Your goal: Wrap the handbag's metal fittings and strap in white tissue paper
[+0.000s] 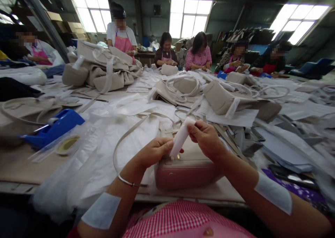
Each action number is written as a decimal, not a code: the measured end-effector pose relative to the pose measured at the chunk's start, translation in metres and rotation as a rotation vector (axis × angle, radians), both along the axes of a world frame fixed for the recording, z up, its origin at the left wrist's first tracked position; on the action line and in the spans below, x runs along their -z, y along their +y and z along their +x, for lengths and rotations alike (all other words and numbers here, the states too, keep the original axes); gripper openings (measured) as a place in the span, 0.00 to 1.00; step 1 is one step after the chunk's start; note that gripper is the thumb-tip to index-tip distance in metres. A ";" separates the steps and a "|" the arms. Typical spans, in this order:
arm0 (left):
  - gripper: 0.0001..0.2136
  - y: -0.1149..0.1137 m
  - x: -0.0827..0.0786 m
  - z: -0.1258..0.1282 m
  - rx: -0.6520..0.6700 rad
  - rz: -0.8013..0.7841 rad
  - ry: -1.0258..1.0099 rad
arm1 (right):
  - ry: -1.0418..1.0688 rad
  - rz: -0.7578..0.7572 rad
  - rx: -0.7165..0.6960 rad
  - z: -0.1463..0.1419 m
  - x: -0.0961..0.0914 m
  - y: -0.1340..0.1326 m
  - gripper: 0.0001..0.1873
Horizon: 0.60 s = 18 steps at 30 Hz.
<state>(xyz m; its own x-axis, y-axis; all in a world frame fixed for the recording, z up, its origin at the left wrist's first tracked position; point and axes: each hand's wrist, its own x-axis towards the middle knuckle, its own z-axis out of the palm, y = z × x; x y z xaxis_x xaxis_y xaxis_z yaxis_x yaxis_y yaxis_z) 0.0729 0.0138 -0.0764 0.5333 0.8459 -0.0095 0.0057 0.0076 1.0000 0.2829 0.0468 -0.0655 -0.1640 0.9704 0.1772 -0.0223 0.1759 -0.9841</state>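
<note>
A pink-beige handbag (188, 168) stands on the table edge right in front of me, its thin strap (125, 136) looping off to the left. Above it I hold a small folded white wrapping sheet (180, 137) tilted upright. My left hand (153, 152) pinches its lower end, with a metal bangle on that wrist. My right hand (206, 138) pinches its upper end. Both forearms carry white patches.
A blue tape dispenser (53, 128) sits at left beside clear plastic bags (86, 161). Beige handbags (104, 68) and white paper sheets (235, 117) pile across the table. Several people (199, 53) work along the far side. Dark flat items (290, 175) lie at right.
</note>
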 end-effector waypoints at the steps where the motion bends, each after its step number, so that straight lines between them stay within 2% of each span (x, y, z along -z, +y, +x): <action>1: 0.20 -0.001 0.001 0.000 -0.005 -0.015 0.003 | 0.025 -0.014 -0.010 0.000 0.002 0.000 0.19; 3: 0.17 -0.004 0.004 0.004 -0.056 -0.037 0.006 | 0.068 -0.040 -0.031 0.000 0.003 0.000 0.19; 6: 0.13 -0.006 0.003 0.012 -0.164 0.032 0.043 | 0.116 -0.103 -0.139 0.004 0.001 -0.004 0.18; 9: 0.12 -0.007 -0.001 0.020 -0.202 0.129 0.066 | -0.009 -0.210 -0.280 0.007 -0.004 -0.011 0.19; 12: 0.11 -0.008 -0.004 0.025 -0.215 0.245 0.082 | -0.150 -0.213 -0.254 0.002 -0.008 -0.017 0.18; 15: 0.11 -0.009 -0.006 0.022 -0.226 0.358 0.103 | -0.177 -0.125 -0.252 -0.006 -0.008 -0.019 0.10; 18: 0.09 -0.010 -0.009 0.009 -0.086 0.306 0.060 | -0.226 -0.053 -0.200 -0.011 -0.006 -0.019 0.07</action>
<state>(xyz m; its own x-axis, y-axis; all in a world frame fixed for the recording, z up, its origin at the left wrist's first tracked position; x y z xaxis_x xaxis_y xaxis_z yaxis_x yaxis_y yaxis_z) 0.0822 0.0039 -0.0672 0.4662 0.8562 0.2227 0.0774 -0.2902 0.9538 0.2722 0.0279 -0.0599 -0.3826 0.9216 0.0644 0.1692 0.1384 -0.9758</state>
